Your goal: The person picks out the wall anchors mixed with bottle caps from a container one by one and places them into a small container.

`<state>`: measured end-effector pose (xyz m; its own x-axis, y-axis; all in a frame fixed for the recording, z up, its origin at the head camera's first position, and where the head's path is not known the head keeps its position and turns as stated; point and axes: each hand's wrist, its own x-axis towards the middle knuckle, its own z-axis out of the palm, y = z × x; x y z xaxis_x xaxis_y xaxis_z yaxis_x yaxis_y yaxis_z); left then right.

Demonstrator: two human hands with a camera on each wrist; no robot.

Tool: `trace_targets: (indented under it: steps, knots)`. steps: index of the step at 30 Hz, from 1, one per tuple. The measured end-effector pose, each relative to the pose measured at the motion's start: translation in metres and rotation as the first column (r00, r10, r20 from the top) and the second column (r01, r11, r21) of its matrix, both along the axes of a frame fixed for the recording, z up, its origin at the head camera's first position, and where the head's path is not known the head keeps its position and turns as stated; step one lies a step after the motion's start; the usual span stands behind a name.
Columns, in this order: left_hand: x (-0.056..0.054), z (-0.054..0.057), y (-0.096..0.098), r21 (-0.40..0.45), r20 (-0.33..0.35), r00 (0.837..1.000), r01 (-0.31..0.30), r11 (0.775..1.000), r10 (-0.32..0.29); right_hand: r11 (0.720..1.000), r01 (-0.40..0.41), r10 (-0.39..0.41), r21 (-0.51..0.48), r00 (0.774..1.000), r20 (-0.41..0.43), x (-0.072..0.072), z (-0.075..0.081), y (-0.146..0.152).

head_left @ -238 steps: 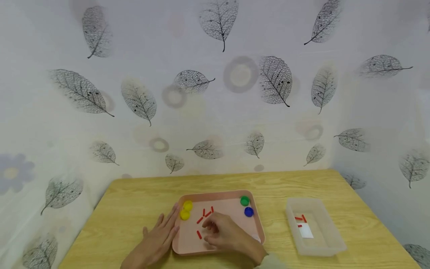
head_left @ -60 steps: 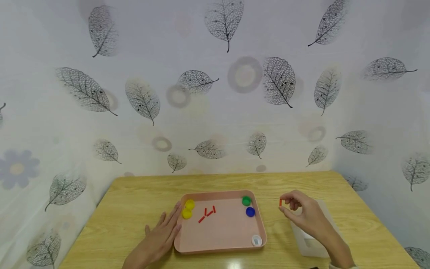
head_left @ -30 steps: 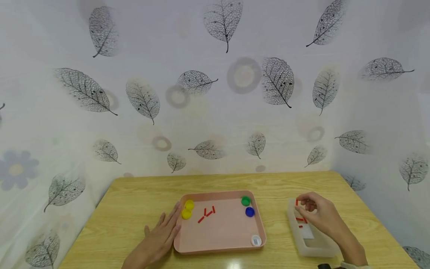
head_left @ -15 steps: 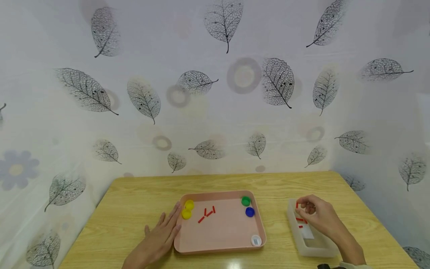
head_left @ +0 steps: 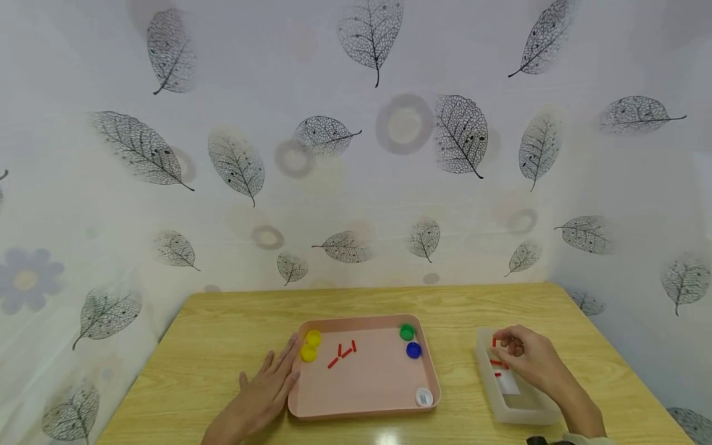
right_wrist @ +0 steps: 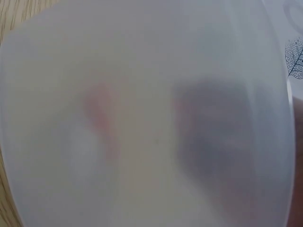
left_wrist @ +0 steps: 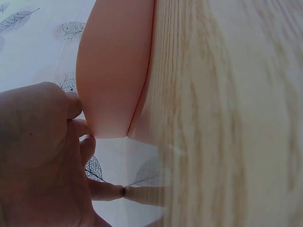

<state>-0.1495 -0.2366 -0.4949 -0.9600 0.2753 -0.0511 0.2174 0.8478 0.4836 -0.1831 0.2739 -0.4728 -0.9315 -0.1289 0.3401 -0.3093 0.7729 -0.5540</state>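
Observation:
My right hand [head_left: 527,358] pinches a short red stick [head_left: 494,342], held upright, within the translucent plastic container [head_left: 525,415]. Other red sticks [head_left: 496,363] and a white card [head_left: 509,385] lie in that container. In the right wrist view, the cloudy container wall [right_wrist: 142,42] blurs the hand and sticks behind it. My left hand [head_left: 258,395] rests with straight fingers along the left edge of the pink tray [head_left: 361,395]; the tray's side wall [left_wrist: 113,71] shows in the left wrist view. Several red sticks [head_left: 340,354] lie in the tray's upper left part.
Two yellow caps [head_left: 309,352] sit at the tray's left side. A green cap [head_left: 407,332] and a blue cap [head_left: 413,350] are at its upper right, and a white round piece [head_left: 424,397] at its lower right. Wood-grain table [head_left: 233,321] surrounds the tray; leaf-printed cloth [head_left: 356,204] hangs behind.
My right hand has taken the lower red stick from the tray, carried it right to the container, and lowered it slightly over the last second. The left hand stays at the tray edge.

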Motion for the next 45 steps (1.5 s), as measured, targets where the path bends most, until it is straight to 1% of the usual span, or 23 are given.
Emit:
trace_targets:
  steps: [4,9,16,20,25,30,34,41,45]
  knots:
    - [0.000,-0.001,0.000,0.000,-0.004,1.000,0.000,1.000,0.000,1.000,0.005,-0.005,0.005,1.000,0.009,0.001,-0.001,0.001]
    - [0.000,-0.001,0.000,-0.007,-0.003,1.000,-0.002,1.000,0.002,1.000,0.002,-0.002,0.005,1.000,-0.014,0.000,-0.003,0.002]
    - [-0.001,-0.002,0.000,-0.015,-0.008,1.000,-0.004,1.000,0.003,1.000,0.017,-0.017,0.016,1.000,-0.006,0.000,-0.004,0.003]
    - [-0.001,-0.002,0.000,-0.011,-0.006,1.000,0.000,1.000,0.000,1.000,0.006,-0.006,0.001,0.999,-0.034,0.001,-0.002,0.000]
    - [-0.001,-0.002,0.000,-0.012,-0.003,1.000,0.001,1.000,-0.001,1.000,-0.016,0.015,-0.025,0.999,-0.052,0.003,0.003,-0.005]
    - [0.000,-0.001,0.000,-0.017,-0.007,1.000,-0.001,1.000,0.001,0.995,-0.074,0.067,-0.067,0.993,-0.092,0.005,0.011,-0.014]
    - [0.000,-0.001,-0.001,-0.020,-0.014,1.000,-0.001,1.000,0.000,0.987,-0.130,0.116,-0.092,0.982,-0.146,0.006,0.016,-0.024]
    - [-0.001,-0.002,-0.001,-0.020,-0.006,1.000,-0.003,1.000,0.003,0.972,-0.219,0.197,-0.082,0.957,-0.213,0.005,0.013,-0.040]
    - [-0.001,-0.002,0.000,-0.020,-0.007,1.000,-0.004,1.000,0.004,0.961,-0.259,0.233,-0.096,0.946,-0.224,0.004,0.011,-0.049]
